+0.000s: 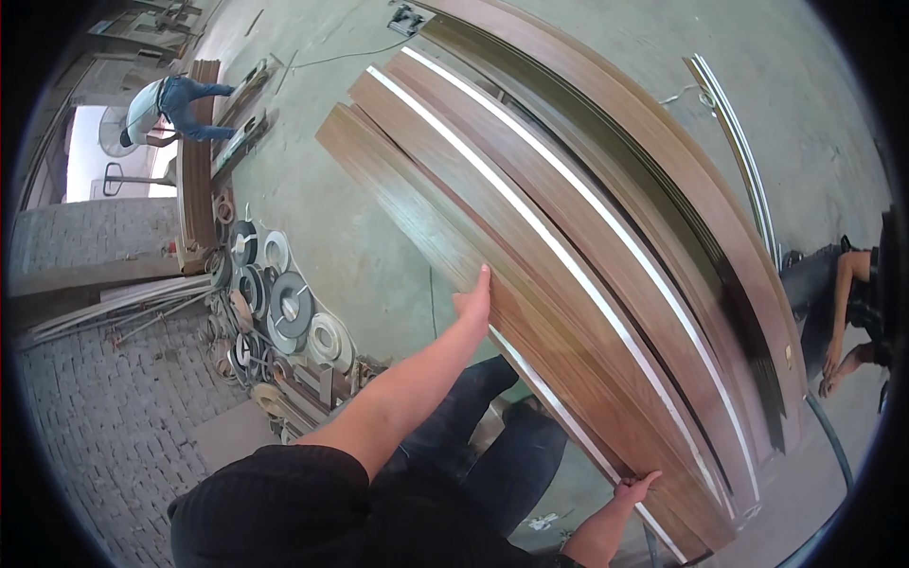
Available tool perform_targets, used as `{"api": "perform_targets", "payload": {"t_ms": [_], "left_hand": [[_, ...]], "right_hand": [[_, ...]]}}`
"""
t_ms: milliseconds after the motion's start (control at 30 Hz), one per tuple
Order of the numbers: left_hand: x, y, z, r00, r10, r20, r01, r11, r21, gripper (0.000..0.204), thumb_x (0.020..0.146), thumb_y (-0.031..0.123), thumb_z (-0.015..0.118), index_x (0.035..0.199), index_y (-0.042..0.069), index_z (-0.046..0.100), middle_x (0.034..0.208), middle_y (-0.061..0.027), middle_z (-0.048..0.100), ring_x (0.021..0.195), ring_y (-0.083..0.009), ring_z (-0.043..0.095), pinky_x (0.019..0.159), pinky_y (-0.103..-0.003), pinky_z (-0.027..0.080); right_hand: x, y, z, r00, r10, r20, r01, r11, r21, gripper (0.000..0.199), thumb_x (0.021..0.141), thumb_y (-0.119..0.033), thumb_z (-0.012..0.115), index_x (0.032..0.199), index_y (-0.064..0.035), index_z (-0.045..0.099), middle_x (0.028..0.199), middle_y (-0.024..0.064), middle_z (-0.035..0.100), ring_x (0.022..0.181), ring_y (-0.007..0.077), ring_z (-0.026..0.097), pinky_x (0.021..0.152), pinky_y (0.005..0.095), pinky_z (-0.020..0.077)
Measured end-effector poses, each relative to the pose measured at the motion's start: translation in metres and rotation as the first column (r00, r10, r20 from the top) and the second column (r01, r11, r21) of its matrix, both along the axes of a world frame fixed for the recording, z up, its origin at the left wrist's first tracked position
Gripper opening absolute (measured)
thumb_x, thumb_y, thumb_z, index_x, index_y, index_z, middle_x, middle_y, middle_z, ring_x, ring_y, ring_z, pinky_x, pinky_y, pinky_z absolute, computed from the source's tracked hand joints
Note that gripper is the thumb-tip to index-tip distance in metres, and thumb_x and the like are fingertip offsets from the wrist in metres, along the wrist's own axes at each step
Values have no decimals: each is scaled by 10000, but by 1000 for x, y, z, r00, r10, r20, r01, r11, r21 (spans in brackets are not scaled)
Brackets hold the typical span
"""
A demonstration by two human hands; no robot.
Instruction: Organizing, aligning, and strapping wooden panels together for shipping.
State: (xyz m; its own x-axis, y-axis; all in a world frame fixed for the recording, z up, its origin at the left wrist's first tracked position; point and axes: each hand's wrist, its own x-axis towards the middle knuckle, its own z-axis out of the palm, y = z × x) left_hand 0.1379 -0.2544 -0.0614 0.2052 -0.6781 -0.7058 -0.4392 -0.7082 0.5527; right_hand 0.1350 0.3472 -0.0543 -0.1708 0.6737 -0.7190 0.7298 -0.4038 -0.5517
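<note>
A long brown wood-grain board [578,383] runs slantwise before me, from upper left to lower right, along the near side of a row of similar boards. My left hand [475,301] is closed around its near edge, thumb on the top face and fingers mostly hidden at the edge. Farther down the same edge, my right hand [634,488] grips it too, thumb across the face. A pale strip [554,399] shows along that edge between my hands. Behind it lie more boards, two with white strips [559,244] running lengthwise.
A co-worker [843,312] in dark clothes is at the right end of the boards. Another person [170,104] bends over a board stack [196,175] at far left. Coiled rolls [289,308] lie left of me. White lengths [740,156] and a dark hose [828,435] are at right.
</note>
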Motion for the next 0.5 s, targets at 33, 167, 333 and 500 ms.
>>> {"api": "perform_targets", "payload": {"t_ms": [33, 167, 333, 500], "left_hand": [[-2, 0, -1, 999, 54, 8, -54, 997, 50, 918, 770, 575, 761, 1305, -122, 492, 1333, -243, 550, 1257, -314, 517, 1065, -392, 398], [28, -18, -43, 968, -102, -230, 111, 993, 29, 979, 822, 663, 657, 1368, -121, 443, 1379, -218, 513, 1267, -306, 501, 1086, -395, 377], [37, -40, -53, 896, -116, -428, 305, 863, 404, 920, 874, 741, 489, 1425, 10, 398, 1403, -133, 512, 1258, -291, 520, 1055, -447, 428], [8, -29, -15, 951, -111, -288, 240, 853, 463, 935, 839, 805, 448, 1417, 70, 430, 1438, -91, 496, 1295, -291, 491, 1089, -438, 395]], "right_hand": [[1, 9, -2, 999, 54, 10, -53, 997, -55, 555, 772, -627, 742, 999, -150, 573, 704, -33, 443, 561, 91, 402, 476, 248, 305], [11, 1, -10, 972, 90, -217, -146, 955, -259, 926, 834, -672, 630, 1512, -120, 326, 1556, 92, 345, 1418, 319, 329, 1141, 485, 306], [13, 14, -26, 995, -26, -94, 22, 999, -49, 793, 775, -624, 742, 1307, -89, 495, 1068, 81, 615, 856, 209, 591, 679, 377, 499], [30, -13, -28, 897, -385, -215, 415, 902, 116, 455, 907, -503, 660, 997, -94, 481, 789, 47, 540, 566, 160, 508, 459, 286, 429]]}}
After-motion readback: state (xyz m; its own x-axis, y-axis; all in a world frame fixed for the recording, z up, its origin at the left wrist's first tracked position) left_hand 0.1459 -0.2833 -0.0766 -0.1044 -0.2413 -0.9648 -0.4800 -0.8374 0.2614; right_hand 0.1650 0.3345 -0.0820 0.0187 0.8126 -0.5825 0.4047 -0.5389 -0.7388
